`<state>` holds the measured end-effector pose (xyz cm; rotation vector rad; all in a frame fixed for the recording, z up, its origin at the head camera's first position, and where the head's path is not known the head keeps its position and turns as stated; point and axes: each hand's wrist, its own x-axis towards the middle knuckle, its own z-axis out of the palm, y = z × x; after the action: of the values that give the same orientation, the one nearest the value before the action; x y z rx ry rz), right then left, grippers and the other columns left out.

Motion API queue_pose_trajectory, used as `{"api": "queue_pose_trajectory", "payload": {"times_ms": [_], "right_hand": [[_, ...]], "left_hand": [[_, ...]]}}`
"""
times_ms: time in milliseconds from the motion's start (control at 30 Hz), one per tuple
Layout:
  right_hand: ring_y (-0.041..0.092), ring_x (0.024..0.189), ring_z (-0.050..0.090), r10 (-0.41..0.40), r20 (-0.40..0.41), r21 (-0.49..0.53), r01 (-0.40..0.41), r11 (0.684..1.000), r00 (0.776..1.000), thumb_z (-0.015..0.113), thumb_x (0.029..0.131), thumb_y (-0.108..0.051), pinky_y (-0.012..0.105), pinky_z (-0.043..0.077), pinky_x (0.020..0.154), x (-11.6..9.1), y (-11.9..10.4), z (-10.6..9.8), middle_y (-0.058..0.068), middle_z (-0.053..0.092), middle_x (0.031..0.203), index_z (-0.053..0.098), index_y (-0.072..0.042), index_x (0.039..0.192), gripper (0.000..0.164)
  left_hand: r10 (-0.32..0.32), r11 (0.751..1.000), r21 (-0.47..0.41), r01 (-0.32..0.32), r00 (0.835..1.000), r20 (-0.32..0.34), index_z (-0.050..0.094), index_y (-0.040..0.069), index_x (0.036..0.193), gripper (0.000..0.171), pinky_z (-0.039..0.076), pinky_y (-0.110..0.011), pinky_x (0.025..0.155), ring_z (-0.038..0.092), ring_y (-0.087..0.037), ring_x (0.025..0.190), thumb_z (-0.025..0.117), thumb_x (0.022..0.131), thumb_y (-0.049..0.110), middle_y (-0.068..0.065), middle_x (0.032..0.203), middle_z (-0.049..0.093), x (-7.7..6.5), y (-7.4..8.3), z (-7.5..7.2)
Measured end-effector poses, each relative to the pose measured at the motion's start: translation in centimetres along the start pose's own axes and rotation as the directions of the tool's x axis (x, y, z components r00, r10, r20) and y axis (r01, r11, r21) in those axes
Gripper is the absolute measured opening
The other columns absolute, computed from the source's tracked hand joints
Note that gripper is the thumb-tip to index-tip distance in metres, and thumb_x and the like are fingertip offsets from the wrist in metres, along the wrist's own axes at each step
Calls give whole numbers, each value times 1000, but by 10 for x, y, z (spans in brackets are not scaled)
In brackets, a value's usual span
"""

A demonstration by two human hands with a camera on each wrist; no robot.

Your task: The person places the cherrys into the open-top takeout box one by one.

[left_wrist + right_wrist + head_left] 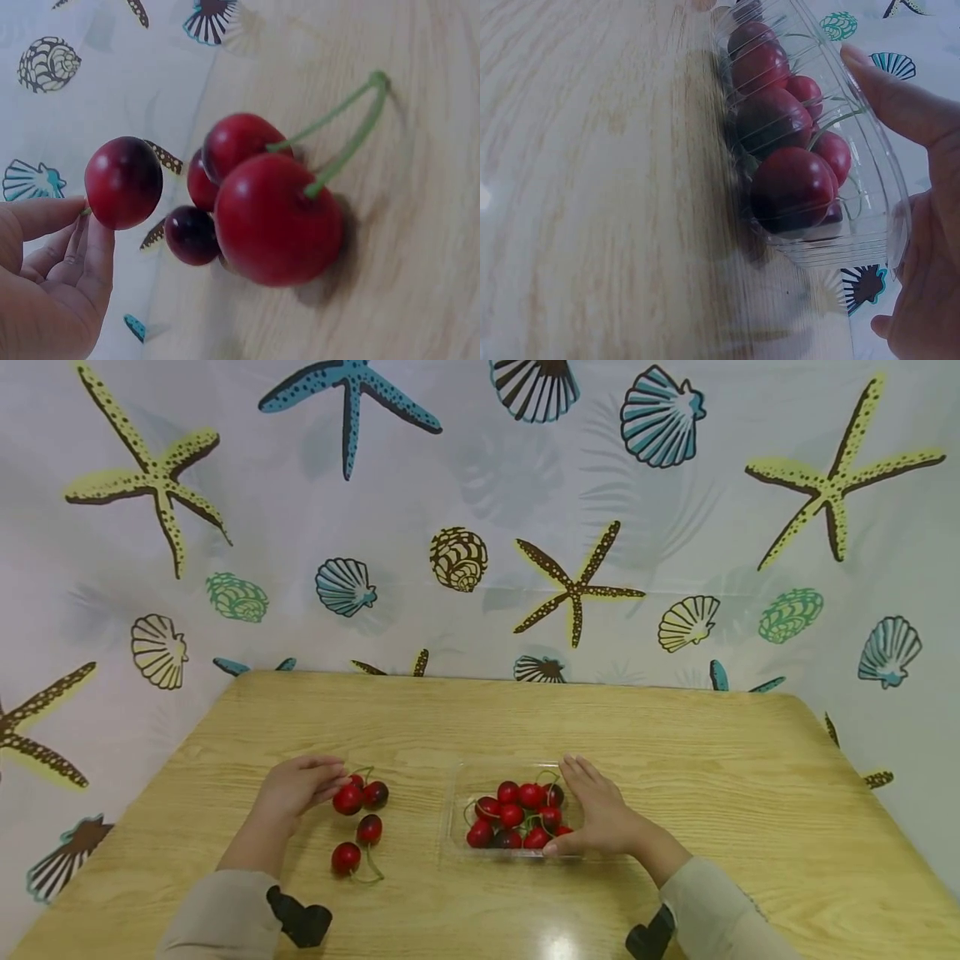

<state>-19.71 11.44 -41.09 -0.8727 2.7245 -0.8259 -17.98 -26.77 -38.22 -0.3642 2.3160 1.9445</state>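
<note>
My left hand [297,787] is over the cherries at the left of the table. In the left wrist view, its thumb and fingertips pinch the short green stem of a dark red cherry [124,182], which sticks out past the fingers. Several more cherries lie close by, among them a pair [277,221] joined by a forked stem. My right hand [600,810] holds the right end of a clear plastic container [454,814], thumb along the near rim and fingers at the far corner. Red cherries [512,816] with green stems fill much of that container.
The light wood-grain table [525,718] ends at the back against a white cloth [405,510] printed with starfish and shells. Two joined cherries [346,858] lie nearer me, left of the container. Dark wrist mounts [303,922] sit on both sleeves.
</note>
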Motion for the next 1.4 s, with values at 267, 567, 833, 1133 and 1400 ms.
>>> {"api": "queue_pose_trajectory", "payload": {"times_ms": [267, 567, 833, 1133, 1400], "right_hand": [[30, 129, 1, 15, 4, -3, -15, 1000, 1000, 70, 61, -51, 55, 6, 95, -1, 2, 3, 17, 9, 142, 13, 3, 136, 109], [30, 129, -1, 13, 9, -15, -13, 1000, 1000, 69, 61, -53, 55, 6, 95, 0, 4, 2, 17, 8, 142, 12, 3, 137, 111], [29, 129, -1, 21, 13, 5, -21, 1000, 1000, 70, 60, -53, 55, 4, 95, 1, 1, 1, 15, 7, 142, 12, 1, 137, 110], [29, 129, -1, 20, 10, 9, -20, 1000, 1000, 70, 59, -53, 57, 5, 94, 1, 1, 2, 16, 7, 142, 11, 1, 137, 111], [27, 129, -2, 19, 12, 3, -19, 1000, 1000, 70, 60, -53, 56, 5, 95, 0, 0, 1, 13, 6, 143, 11, 0, 137, 111]], "left_hand": [[66, 996, -59, -62, 995, 75, 37, -16, 120, 36, 45, -20, 72, 59, -7, 80, 39, 92, 7, -3, 90, 59, -4, 12, 20], [67, 995, -79, -58, 990, 121, 43, -11, 117, 31, 46, -22, 72, 59, -14, 86, 42, 91, 7, -13, 98, 58, -5, 27, 52], [47, 991, -133, -27, 987, 155, 44, -13, 114, 29, 46, -23, 71, 59, -14, 81, 43, 90, 2, -11, 93, 57, -10, 31, 76], [51, 990, -138, -26, 982, 181, 50, -12, 107, 26, 47, -27, 71, 60, -15, 76, 50, 86, 4, -9, 86, 60, -9, 26, 99], [79, 989, -143, -47, 971, 224, 50, -13, 108, 27, 46, -32, 74, 61, -20, 79, 50, 86, 2, -13, 88, 60, -7, 25, 113]]}}
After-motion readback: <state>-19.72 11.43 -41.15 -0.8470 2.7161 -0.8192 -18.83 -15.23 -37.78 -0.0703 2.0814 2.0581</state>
